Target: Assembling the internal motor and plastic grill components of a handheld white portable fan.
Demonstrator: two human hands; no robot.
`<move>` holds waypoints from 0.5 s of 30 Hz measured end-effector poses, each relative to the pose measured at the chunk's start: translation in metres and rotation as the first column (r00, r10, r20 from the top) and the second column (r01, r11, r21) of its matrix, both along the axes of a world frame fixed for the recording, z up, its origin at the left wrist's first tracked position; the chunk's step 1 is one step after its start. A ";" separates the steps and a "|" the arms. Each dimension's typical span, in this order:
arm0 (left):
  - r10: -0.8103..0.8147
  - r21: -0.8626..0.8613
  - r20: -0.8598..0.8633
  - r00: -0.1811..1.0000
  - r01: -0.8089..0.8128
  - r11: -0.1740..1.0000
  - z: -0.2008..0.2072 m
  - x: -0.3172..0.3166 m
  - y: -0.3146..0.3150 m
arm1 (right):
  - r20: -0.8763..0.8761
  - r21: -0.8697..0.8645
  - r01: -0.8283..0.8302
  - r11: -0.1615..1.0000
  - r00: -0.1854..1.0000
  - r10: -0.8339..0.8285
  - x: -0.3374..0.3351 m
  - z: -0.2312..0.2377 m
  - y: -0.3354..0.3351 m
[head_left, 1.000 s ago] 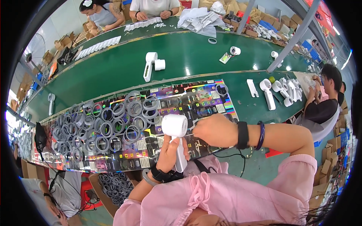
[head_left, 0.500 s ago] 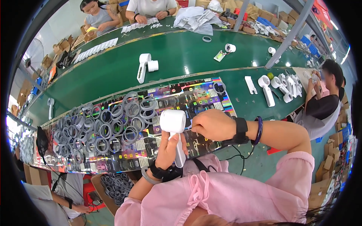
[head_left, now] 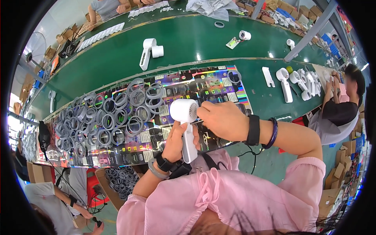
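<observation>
My left hand is wrapped round the handle of a white handheld fan, holding it upright above the table's front edge. The fan's round head is turned so its slotted grille faces right. Against that grille side rests my right hand, its fingers curled in a pinch; whatever may be between the fingertips is hidden. Left of the fan, many grey rings lie heaped on a printed sheet. One separate grey ring sits at the sheet's far right corner.
Another white fan lies on the green bench beyond the sheet. Several white fan bodies are grouped at right, near a co-worker. A carton of grey rings stands below left. A metal post rises at far right.
My right hand has come in to touch the fan's head, having been slightly apart from it. The head has turned, showing more of its grille. My view has shifted slightly.
</observation>
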State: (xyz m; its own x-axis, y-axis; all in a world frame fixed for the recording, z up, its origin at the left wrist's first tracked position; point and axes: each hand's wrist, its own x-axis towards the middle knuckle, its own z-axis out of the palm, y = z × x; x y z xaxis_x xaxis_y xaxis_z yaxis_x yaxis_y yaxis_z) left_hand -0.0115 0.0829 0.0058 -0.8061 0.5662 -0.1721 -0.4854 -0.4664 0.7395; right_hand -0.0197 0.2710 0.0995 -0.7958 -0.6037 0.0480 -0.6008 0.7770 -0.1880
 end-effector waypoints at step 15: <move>-0.068 0.124 0.128 0.989 0.052 0.991 -0.014 0.000 0.002 | -0.375 0.074 -0.102 0.992 0.919 0.123 0.018 -0.010 -0.007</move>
State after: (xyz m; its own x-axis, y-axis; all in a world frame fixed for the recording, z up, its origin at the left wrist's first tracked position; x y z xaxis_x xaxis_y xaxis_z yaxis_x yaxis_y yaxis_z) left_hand -0.0114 0.0848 -0.0086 -0.7447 0.6361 -0.2022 -0.6049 -0.5151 0.6073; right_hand -0.0019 0.2640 0.0894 -0.6511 -0.6978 0.2984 -0.7031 0.7027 0.1089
